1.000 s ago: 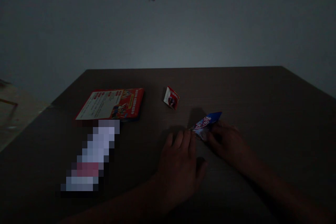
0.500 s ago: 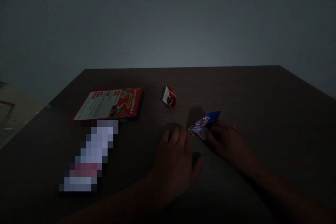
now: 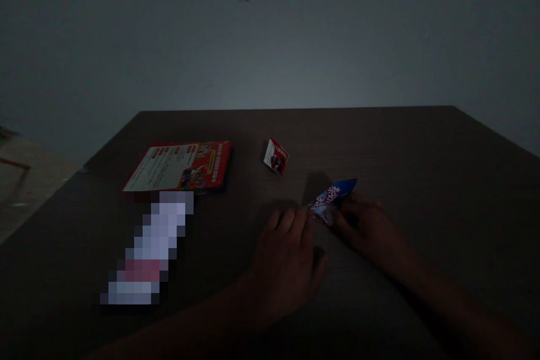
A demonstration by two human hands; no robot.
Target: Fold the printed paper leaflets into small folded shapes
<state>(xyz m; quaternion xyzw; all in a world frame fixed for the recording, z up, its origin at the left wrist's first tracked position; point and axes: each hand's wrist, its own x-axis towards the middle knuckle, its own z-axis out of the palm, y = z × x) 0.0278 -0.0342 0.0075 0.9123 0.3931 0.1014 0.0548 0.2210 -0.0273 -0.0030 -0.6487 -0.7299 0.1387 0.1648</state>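
Note:
A small folded piece of blue printed paper [image 3: 331, 198] stands on a dark wooden table [image 3: 422, 146], one corner raised. My right hand [image 3: 365, 228] pinches its right side with closed fingers. My left hand [image 3: 287, 261] lies palm down on the table just left of the paper, fingers stretched, fingertips touching its lower left edge. The room is very dim.
A small folded red and white paper piece [image 3: 275, 156] sits farther back. A red printed sheet or booklet [image 3: 181, 166] lies at the left, with a blurred-out strip [image 3: 147, 250] in front of it. A grey wall rises behind the table's far edge.
Almost nothing has changed. Both hands stay at the blue paper; the view shifted slightly left and back.

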